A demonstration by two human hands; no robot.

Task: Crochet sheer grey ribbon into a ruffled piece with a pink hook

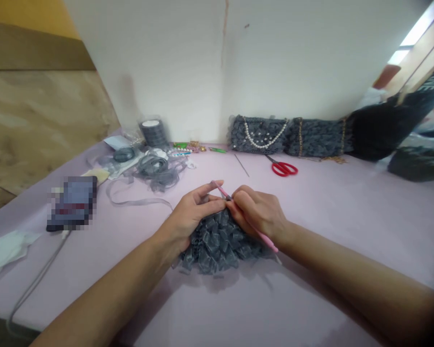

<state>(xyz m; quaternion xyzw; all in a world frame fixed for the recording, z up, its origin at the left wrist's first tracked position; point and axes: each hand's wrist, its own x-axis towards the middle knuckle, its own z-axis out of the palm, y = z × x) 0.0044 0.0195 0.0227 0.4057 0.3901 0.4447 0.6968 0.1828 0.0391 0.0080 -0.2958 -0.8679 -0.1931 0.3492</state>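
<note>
My right hand (256, 212) is shut around a pink crochet hook (262, 236), whose shaft runs across the fingers to a point near my left fingertips. My left hand (195, 214) grips the top edge of a grey ribbon crochet piece (220, 246), which rests on the lilac table cover (347, 207) below both hands. The two hands nearly meet over the piece, and the hook's working end is partly hidden by my fingers. A sheer grey ribbon strand (137, 201) curves over the cover from the left of my left wrist toward a loose ribbon heap (158, 171).
A grey ribbon bag with a pearl strap (258, 135) leans on the white wall. In front lie red-handled scissors (284, 167) and a thin metal needle (241, 165). A ribbon spool (152, 134) stands back left, beside small beads. A pixelated object (72, 202) lies left.
</note>
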